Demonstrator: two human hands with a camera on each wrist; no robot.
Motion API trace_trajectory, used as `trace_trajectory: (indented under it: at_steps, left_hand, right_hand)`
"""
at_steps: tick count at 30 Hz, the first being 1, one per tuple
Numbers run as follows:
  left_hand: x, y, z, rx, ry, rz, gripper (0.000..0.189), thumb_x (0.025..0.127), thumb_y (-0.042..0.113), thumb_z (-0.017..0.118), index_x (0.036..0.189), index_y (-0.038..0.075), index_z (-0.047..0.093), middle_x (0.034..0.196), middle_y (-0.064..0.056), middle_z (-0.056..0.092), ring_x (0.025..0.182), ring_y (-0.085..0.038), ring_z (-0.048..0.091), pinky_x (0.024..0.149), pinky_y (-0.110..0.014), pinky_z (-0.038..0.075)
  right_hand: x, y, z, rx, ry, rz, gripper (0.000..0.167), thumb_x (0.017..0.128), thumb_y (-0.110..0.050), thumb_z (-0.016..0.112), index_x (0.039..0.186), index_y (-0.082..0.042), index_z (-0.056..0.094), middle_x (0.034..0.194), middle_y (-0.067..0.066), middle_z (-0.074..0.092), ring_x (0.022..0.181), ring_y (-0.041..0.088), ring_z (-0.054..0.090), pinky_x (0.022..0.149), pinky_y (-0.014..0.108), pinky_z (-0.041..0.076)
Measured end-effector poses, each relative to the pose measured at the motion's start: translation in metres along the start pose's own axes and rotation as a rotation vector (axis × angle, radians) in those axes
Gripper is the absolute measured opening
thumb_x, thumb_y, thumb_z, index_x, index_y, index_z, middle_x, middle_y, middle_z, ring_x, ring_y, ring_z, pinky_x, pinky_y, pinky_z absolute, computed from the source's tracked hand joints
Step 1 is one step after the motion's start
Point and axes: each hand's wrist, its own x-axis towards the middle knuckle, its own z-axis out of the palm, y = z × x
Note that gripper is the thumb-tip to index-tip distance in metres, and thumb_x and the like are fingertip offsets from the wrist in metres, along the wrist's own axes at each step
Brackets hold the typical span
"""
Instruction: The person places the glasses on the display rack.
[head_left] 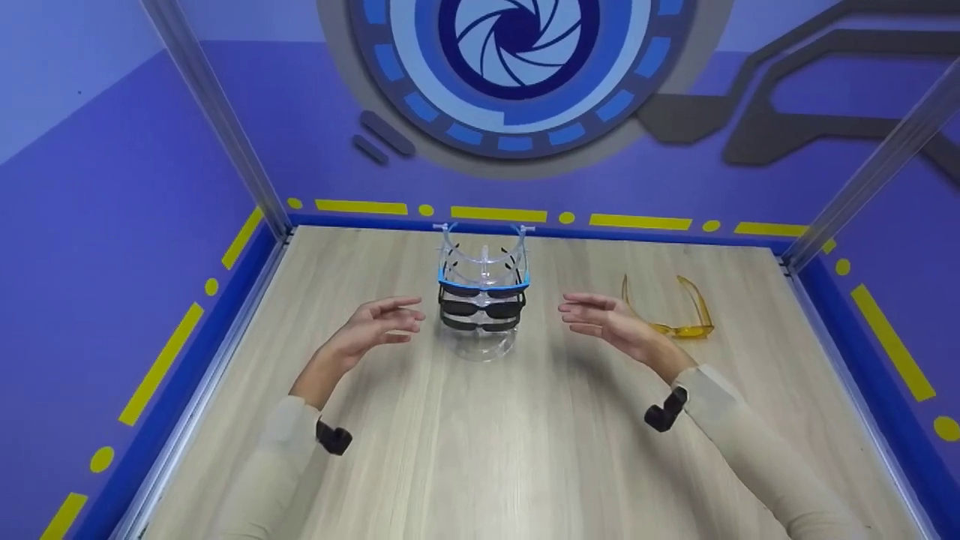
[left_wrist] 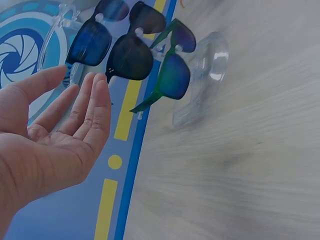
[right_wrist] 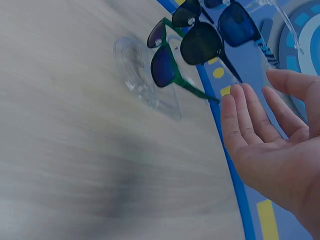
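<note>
A clear plastic display stand (head_left: 484, 354) stands upright at the middle back of the table with three pairs of sunglasses stacked on it. Highest is a blue-framed pair (head_left: 484, 288), below it a black pair (left_wrist: 131, 57), and lowest a pair with a green frame (right_wrist: 164, 65). My left hand (head_left: 373, 324) hovers just left of the stand, fingers loosely extended towards it. On the other side my right hand (head_left: 611, 324) is held likewise, apart from the stand. Neither hand holds anything. Yellow-framed glasses (head_left: 703, 304) lie on the table behind my right hand, which partly hides them.
The wood-grain table (head_left: 495, 450) is bounded by a blue patterned back wall (head_left: 262, 112) and side walls. Metal posts (head_left: 225, 112) rise at the back corners. Clear upper arms of the stand (head_left: 523, 238) stick up above the blue pair.
</note>
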Motion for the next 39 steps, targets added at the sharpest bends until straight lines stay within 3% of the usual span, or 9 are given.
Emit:
trace_trajectory:
  at_steps: [5,12,18,23,27,31,35,39]
  left_hand:
    - [-0.004,-0.005,0.017,0.037,-0.069,0.000,0.054,0.098,0.018,0.069,0.148,0.005,0.051,0.138,-0.017,0.065,0.111,-0.016,0.070,0.104,-0.040,0.055]
    - [0.001,-0.010,0.044,0.031,-0.171,0.037,0.048,0.100,0.016,0.067,0.145,0.004,0.055,0.132,-0.017,0.068,0.108,-0.017,0.070,0.099,-0.037,0.058]
    - [0.011,-0.016,0.066,0.008,-0.222,0.020,0.047,0.100,0.017,0.066,0.144,0.003,0.055,0.131,-0.017,0.069,0.107,-0.016,0.070,0.099,-0.038,0.058]
    - [0.019,-0.021,0.083,-0.008,-0.256,-0.004,0.045,0.102,0.016,0.063,0.144,0.004,0.056,0.134,-0.020,0.067,0.108,-0.017,0.071,0.098,-0.037,0.058]
    - [0.029,-0.024,0.097,-0.018,-0.284,-0.011,0.043,0.102,0.016,0.062,0.144,0.005,0.057,0.131,-0.015,0.069,0.107,-0.017,0.071,0.097,-0.036,0.059]
    - [0.038,-0.027,0.111,-0.039,-0.309,-0.019,0.041,0.103,0.013,0.060,0.143,0.006,0.058,0.127,-0.010,0.072,0.106,-0.016,0.071,0.097,-0.037,0.059]
    - [0.046,-0.031,0.125,-0.059,-0.339,-0.030,0.044,0.102,0.013,0.062,0.144,0.003,0.056,0.126,-0.011,0.072,0.105,-0.017,0.071,0.098,-0.038,0.059]
    - [0.056,-0.035,0.140,-0.080,-0.377,-0.028,0.044,0.101,0.014,0.063,0.143,0.003,0.057,0.126,-0.011,0.073,0.105,-0.017,0.071,0.098,-0.038,0.059]
  right_hand:
    - [-0.010,0.010,-0.014,-0.018,-0.006,0.009,0.052,0.103,-0.013,0.060,0.150,0.001,0.045,0.144,0.012,0.062,0.119,0.011,0.067,0.109,0.033,0.052]
    - [-0.026,0.023,-0.037,-0.079,-0.037,0.018,0.053,0.104,-0.015,0.059,0.152,0.002,0.043,0.143,0.010,0.063,0.123,0.015,0.066,0.107,0.029,0.053]
    - [-0.044,0.035,-0.059,-0.069,-0.057,0.043,0.054,0.105,-0.014,0.057,0.153,0.004,0.039,0.141,0.009,0.064,0.123,0.015,0.067,0.107,0.029,0.053]
    - [-0.063,0.043,-0.077,-0.099,-0.098,0.044,0.049,0.107,-0.013,0.052,0.153,0.001,0.042,0.142,0.010,0.064,0.128,0.020,0.064,0.107,0.028,0.053]
    - [-0.080,0.042,-0.093,-0.115,-0.106,0.037,0.044,0.108,-0.013,0.049,0.151,-0.004,0.046,0.141,0.009,0.065,0.126,0.018,0.065,0.107,0.028,0.053]
    - [-0.093,0.043,-0.105,-0.085,-0.098,0.026,0.040,0.109,-0.010,0.045,0.149,-0.006,0.050,0.136,0.004,0.068,0.122,0.013,0.067,0.107,0.029,0.053]
    - [-0.109,0.047,-0.115,-0.051,-0.110,0.012,0.043,0.110,-0.009,0.041,0.153,-0.004,0.044,0.138,0.002,0.067,0.125,0.014,0.066,0.107,0.028,0.053]
    - [-0.123,0.052,-0.125,-0.027,-0.110,0.016,0.042,0.111,-0.009,0.040,0.153,-0.010,0.046,0.140,-0.001,0.066,0.128,0.014,0.064,0.108,0.027,0.052]
